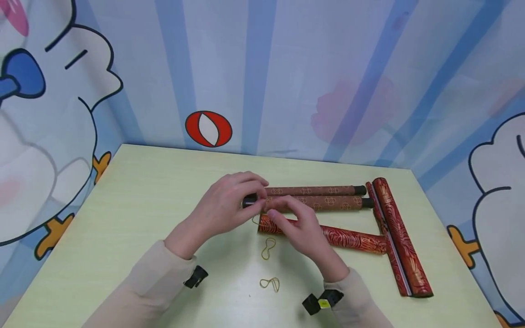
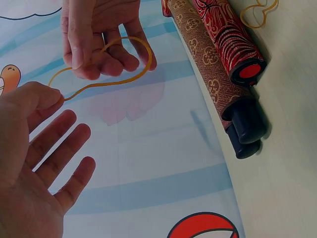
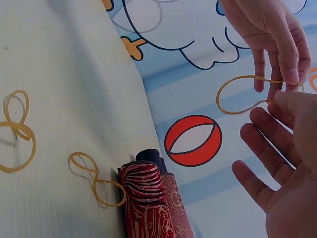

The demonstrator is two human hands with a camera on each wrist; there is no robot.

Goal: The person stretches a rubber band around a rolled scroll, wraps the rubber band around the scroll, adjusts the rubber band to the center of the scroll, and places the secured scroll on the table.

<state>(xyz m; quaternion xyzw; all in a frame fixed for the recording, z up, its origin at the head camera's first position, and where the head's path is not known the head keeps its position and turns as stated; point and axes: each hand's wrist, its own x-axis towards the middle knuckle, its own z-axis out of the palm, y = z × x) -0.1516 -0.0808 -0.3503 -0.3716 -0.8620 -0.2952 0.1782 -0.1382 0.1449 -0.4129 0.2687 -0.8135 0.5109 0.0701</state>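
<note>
Mid-frame in the head view, a rubber band (image 2: 99, 85) was pinched by the left hand (image 1: 229, 202) and right hand (image 1: 299, 225), before brown rolls (image 1: 334, 203); leftward, worktop (image 1: 123, 205) was seen stretching to its edge.

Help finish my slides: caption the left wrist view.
Left hand and right hand hold a yellow band near a red roll and brown roll.

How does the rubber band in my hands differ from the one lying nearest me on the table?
The held band is up in the air; the loose band lies on the table. The held band makes one open loop; the loose band crosses itself. Both are thin, yellowish loops.
</note>
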